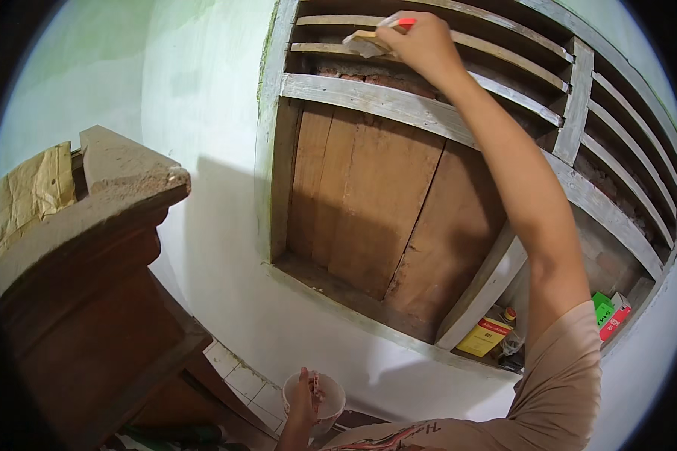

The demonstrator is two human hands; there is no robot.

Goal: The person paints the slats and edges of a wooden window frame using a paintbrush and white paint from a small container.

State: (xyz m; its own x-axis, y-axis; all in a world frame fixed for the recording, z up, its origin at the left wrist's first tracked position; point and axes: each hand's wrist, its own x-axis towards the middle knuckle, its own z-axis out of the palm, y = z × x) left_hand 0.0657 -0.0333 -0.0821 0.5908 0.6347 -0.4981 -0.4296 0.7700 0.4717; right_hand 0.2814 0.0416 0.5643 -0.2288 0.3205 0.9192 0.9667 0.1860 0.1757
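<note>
My right hand is raised high and gripping a paintbrush. A bit of red shows between its fingers. The brush head, smeared with white, is at the left part of the wooden slats; whether it touches one cannot be told. Some slats look whitish, others bare brown. Low in the view, my left hand holds a white plastic tub by its rim, fingers reaching inside. Reddish marks show in the tub, and its contents are hard to make out.
Below the slats, brown boards fill a whitish wooden frame. A yellow can and small boxes stand on the right sill. A dusty dark wooden cabinet, topped with cardboard, rises at the left.
</note>
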